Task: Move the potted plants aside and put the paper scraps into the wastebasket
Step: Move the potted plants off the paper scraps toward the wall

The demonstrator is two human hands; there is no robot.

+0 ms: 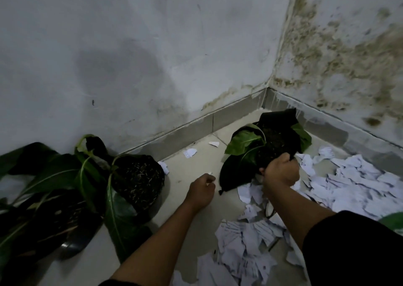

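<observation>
My right hand [280,169] grips the rim of a black grow bag with a leafy plant [261,146] and holds it tilted above the floor near the room corner. My left hand [201,190] is closed on a small white paper scrap, left of that bag. Two more potted plants stand by the left wall: one in a black bag [137,176], one at the lower left [54,216]. Torn white paper scraps [349,183] cover the floor on the right and lie in a second heap [246,248] by my arms. No wastebasket is clearly in view.
Grey walls meet in a corner [267,89] behind the held plant; the right wall is stained. A few stray scraps [189,152] lie near the baseboard. Something green [392,220] peeks in at the right edge. Pale floor tiles [192,170] show between the plants.
</observation>
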